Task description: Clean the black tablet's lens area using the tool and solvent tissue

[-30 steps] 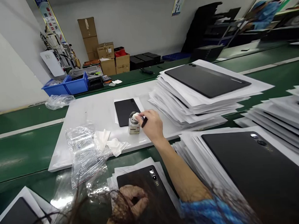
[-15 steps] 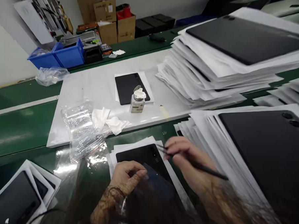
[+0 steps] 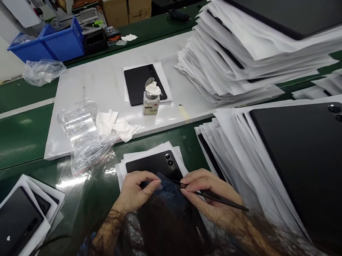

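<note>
A black tablet back cover (image 3: pixel 150 163) with two camera rings lies on white sheets in front of me. My left hand (image 3: pixel 138 188) is over its left side, thumb and forefinger pinching the corner of a thin clear film (image 3: pixel 170 196) that spreads over the cover. My right hand (image 3: pixel 207 188) grips slim black tweezers (image 3: pixel 227 204), their tips pointing left and touching or nearly touching the film's edge. Exactly where the film meets the cover is hard to make out.
Stacks of dark panels between white sheets (image 3: pixel 217 141) rise at right. A small bottle (image 3: pixel 151 103) with tissue on its lid stands on the white board (image 3: pixel 101 82) near another cover (image 3: pixel 137 84). Plastic bags (image 3: pixel 88 135) and tissues (image 3: pixel 117 124) lie left; more panels (image 3: pixel 17 217) lie lower left.
My right hand has moved left and down, bringing the tweezer tips from beside the camera rings to the film near my left hand. The left hand keeps its pinch. The view has shifted.
</note>
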`<state>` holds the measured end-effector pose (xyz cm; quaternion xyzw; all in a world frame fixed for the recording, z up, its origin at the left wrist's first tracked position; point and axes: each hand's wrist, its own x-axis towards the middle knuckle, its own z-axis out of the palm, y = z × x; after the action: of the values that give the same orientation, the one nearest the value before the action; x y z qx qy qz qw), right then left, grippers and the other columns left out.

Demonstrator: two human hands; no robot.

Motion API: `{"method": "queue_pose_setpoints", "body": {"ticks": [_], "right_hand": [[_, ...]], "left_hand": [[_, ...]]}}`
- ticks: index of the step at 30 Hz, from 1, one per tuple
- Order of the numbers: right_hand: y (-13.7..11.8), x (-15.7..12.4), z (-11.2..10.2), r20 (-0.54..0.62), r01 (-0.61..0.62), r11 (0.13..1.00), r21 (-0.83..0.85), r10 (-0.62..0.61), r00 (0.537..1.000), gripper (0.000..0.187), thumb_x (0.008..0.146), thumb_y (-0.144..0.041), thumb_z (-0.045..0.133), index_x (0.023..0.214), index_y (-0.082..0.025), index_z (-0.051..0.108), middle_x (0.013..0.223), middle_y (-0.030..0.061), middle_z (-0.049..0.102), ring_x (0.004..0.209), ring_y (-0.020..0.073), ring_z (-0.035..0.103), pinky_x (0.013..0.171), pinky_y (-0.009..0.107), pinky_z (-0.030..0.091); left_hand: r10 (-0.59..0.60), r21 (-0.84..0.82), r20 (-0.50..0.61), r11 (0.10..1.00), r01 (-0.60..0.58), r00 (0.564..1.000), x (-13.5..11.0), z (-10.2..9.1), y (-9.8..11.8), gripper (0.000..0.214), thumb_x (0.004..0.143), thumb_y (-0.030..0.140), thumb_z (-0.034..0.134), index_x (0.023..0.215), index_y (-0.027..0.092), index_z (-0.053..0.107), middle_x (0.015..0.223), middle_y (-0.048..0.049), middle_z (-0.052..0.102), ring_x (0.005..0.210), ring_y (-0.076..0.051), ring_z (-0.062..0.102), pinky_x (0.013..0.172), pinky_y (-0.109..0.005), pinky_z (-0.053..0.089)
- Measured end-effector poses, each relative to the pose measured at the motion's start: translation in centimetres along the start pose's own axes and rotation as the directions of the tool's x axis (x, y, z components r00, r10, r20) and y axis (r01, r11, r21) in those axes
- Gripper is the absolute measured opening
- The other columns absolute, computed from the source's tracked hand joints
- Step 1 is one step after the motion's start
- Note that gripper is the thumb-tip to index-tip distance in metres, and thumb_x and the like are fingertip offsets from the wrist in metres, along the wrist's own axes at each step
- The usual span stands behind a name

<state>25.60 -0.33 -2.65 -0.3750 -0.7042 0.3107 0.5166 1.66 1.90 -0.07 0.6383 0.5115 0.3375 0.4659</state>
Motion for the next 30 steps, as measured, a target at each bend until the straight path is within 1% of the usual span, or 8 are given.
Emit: {"method": "queue_pose_setpoints", "body": {"ticks": [9, 11, 12, 14, 16, 17, 25, 30], "right_hand": [[0.4, -2.7, 1.5, -0.056, 0.054, 0.993, 0.105, -0.048, 0.997, 0.026, 0.105, -0.007, 0.088, 0.106, -0.033, 0.089, 0.095, 0.0029, 0.096, 0.075, 0.0232, 0.094, 0.071, 0.030, 0.082], [1.1, -2.7, 2.2, -0.130, 0.004, 0.982, 0.190, 0.021, 0.991, 0.027, 0.101, -0.008, 0.092, 0.104, -0.034, 0.091, 0.093, 0.0016, 0.095, 0.073, 0.0229, 0.092, 0.067, 0.031, 0.080], [1.7, -2.5, 2.6, -0.197, -0.058, 0.961, 0.271, 0.114, 0.974, 0.025, 0.099, -0.011, 0.097, 0.099, -0.035, 0.090, 0.090, 0.0003, 0.093, 0.071, 0.0221, 0.090, 0.063, 0.030, 0.077], [3.4, -1.5, 3.3, -0.298, -0.200, 0.858, 0.473, 0.370, 0.880, 0.025, 0.094, -0.022, 0.108, 0.088, -0.033, 0.087, 0.082, -0.0023, 0.087, 0.064, 0.0195, 0.084, 0.058, 0.029, 0.071], [5.3, -0.3, 3.8, -0.301, -0.289, 0.733, 0.616, 0.558, 0.773, 0.036, 0.086, -0.036, 0.117, 0.081, -0.031, 0.082, 0.077, -0.0044, 0.081, 0.060, 0.0169, 0.078, 0.056, 0.028, 0.067], [6.1, 0.1, 4.0, -0.279, -0.322, 0.692, 0.647, 0.607, 0.744, 0.041, 0.083, -0.041, 0.120, 0.080, -0.030, 0.081, 0.076, -0.0048, 0.079, 0.059, 0.0163, 0.076, 0.056, 0.028, 0.067], [7.9, -0.3, 4.4, -0.195, -0.433, 0.581, 0.689, 0.724, 0.662, 0.050, 0.077, -0.046, 0.124, 0.081, -0.030, 0.078, 0.079, -0.0051, 0.080, 0.064, 0.0173, 0.078, 0.060, 0.030, 0.069], [7.9, -0.4, 4.5, -0.179, -0.451, 0.561, 0.695, 0.742, 0.646, 0.055, 0.077, -0.050, 0.126, 0.083, -0.030, 0.075, 0.080, -0.0058, 0.077, 0.067, 0.0169, 0.077, 0.062, 0.030, 0.070]], "left_hand": [[0.010, 0.032, -0.009, 0.999, -0.010, 1.000, -0.1, 0.0, -0.1, 0.009, 0.077, 0.026, 0.062, 0.070, 0.024, 0.068, 0.063, 0.0032, 0.074, 0.060, -0.014, 0.069, 0.058, -0.020, 0.053], [0.016, 0.042, -0.016, 0.999, -0.015, 1.000, -0.1, 0.1, -0.1, 0.009, 0.076, 0.025, 0.063, 0.069, 0.024, 0.068, 0.062, 0.0038, 0.074, 0.059, -0.014, 0.069, 0.057, -0.020, 0.053], [0.019, 0.047, -0.018, 0.999, -0.018, 1.000, -0.1, 0.1, -0.1, 0.008, 0.076, 0.025, 0.063, 0.069, 0.024, 0.067, 0.062, 0.0041, 0.074, 0.059, -0.014, 0.069, 0.057, -0.019, 0.053], [0.030, 0.055, -0.020, 0.998, -0.029, 0.999, -0.1, 0.2, -0.1, 0.007, 0.076, 0.024, 0.063, 0.070, 0.024, 0.068, 0.061, 0.0045, 0.074, 0.059, -0.013, 0.069, 0.058, -0.019, 0.053], [0.043, 0.065, -0.019, 0.997, -0.042, 0.999, -0.1, 0.2, 0.0, 0.008, 0.075, 0.023, 0.063, 0.070, 0.025, 0.068, 0.061, 0.0049, 0.074, 0.059, -0.013, 0.070, 0.059, -0.019, 0.054], [0.050, 0.070, -0.019, 0.996, -0.049, 0.999, -0.1, 0.1, 0.0, 0.008, 0.075, 0.023, 0.063, 0.069, 0.025, 0.068, 0.061, 0.0050, 0.074, 0.059, -0.014, 0.070, 0.060, -0.019, 0.054], [0.083, 0.117, -0.027, 0.990, -0.079, 0.996, 0.2, 0.2, 0.1, 0.010, 0.074, 0.021, 0.064, 0.066, 0.026, 0.069, 0.059, 0.0057, 0.074, 0.058, -0.013, 0.069, 0.060, -0.019, 0.054], [0.099, 0.130, -0.024, 0.987, -0.095, 0.995, 0.1, 0.2, 0.0, 0.010, 0.074, 0.020, 0.064, 0.067, 0.026, 0.068, 0.060, 0.0063, 0.074, 0.058, -0.013, 0.069, 0.060, -0.020, 0.053]]}}
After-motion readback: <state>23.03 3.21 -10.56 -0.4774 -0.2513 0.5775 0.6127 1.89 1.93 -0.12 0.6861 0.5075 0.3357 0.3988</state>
